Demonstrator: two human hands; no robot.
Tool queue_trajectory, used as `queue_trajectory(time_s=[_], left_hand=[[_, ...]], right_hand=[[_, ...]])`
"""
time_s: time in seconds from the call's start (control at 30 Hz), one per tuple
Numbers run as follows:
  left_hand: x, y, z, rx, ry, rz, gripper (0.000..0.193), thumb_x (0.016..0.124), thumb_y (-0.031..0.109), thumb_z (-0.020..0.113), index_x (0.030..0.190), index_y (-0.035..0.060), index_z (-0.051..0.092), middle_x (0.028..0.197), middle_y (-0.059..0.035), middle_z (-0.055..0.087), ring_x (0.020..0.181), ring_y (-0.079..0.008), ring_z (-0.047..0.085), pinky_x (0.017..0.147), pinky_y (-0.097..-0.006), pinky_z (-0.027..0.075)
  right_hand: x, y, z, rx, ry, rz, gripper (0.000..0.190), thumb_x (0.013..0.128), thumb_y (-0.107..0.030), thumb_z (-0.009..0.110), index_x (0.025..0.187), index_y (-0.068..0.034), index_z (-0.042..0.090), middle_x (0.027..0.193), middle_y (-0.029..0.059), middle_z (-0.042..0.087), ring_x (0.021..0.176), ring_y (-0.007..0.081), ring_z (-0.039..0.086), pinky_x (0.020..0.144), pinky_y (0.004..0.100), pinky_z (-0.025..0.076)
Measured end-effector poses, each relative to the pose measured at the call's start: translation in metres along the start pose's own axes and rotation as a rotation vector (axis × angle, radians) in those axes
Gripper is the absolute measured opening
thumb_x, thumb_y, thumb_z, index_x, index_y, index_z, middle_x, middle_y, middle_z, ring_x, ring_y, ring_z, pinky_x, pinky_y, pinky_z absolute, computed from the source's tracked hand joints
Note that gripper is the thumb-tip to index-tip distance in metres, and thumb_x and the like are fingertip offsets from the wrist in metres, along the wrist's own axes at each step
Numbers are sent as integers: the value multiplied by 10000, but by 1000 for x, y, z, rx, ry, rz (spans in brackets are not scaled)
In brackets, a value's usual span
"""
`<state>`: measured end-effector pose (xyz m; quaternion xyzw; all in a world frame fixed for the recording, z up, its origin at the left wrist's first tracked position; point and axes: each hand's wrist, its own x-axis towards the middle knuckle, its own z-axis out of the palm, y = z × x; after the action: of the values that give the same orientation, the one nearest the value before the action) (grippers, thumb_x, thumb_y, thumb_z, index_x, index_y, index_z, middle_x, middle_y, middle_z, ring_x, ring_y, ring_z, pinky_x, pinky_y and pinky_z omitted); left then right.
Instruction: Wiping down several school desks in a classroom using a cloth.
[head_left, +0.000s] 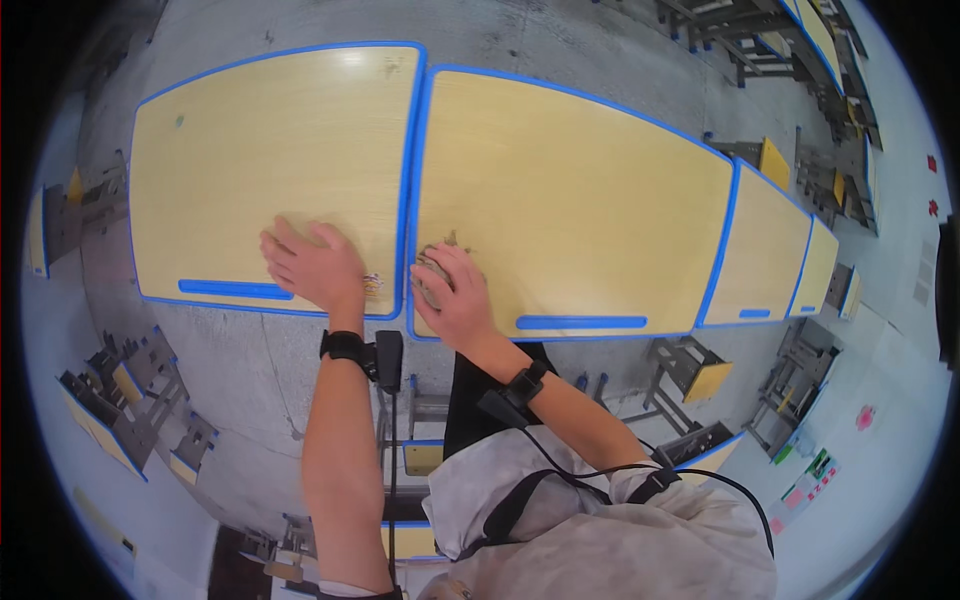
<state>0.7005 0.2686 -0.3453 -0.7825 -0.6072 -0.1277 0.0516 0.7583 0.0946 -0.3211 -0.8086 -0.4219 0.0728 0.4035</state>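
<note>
Two school desks with pale wood tops and blue edging stand side by side before me. My left hand (316, 262) rests on or just above the left desktop (262, 165), near its blue pen groove, palm down with the fingers a little apart; nothing shows in it. A small patch of coloured marks or a sticker (373, 284) lies just right of its wrist. On the right desktop (577, 202), by its left edge, my right hand (454, 296) is curled over a crumpled grey-brown cloth (433, 279). Small dark bits (451, 238) lie beyond the fingertips.
More desks (765, 255) continue the row to the right. A stool (705, 379) stands below the right desk. Other desks and stools (112, 412) are at the lower left and upper right. Black cables (393, 450) run from devices on both wrists.
</note>
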Motion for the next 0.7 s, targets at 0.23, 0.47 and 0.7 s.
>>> queue_trajectory(time_s=[0.23,0.47,0.7], left_hand=[[7,-1,-5,-64,-36,-3,510,958,299,500,1396,44,443,1438,-261,401,1312,-427,400,1091,-520,309],[10,-2,-7,-36,-53,71,510,948,280,516,1374,6,453,1427,-272,398,1307,-427,403,1094,-523,302],[160,-154,35,17,-201,300,528,997,344,471,1421,29,446,1462,-232,417,1338,-416,387,1095,-531,295]], right_hand=[[137,11,49,-50,145,-56,322,759,-124,687,1070,-63,632,1126,151,552,1131,352,515,952,464,464],[258,45,79,-226,327,14,313,740,-160,693,1036,-78,632,1099,136,559,1089,328,524,905,445,469],[261,46,81,-314,341,67,307,734,-185,688,1021,-93,628,1053,123,580,1066,315,542,901,437,471]])
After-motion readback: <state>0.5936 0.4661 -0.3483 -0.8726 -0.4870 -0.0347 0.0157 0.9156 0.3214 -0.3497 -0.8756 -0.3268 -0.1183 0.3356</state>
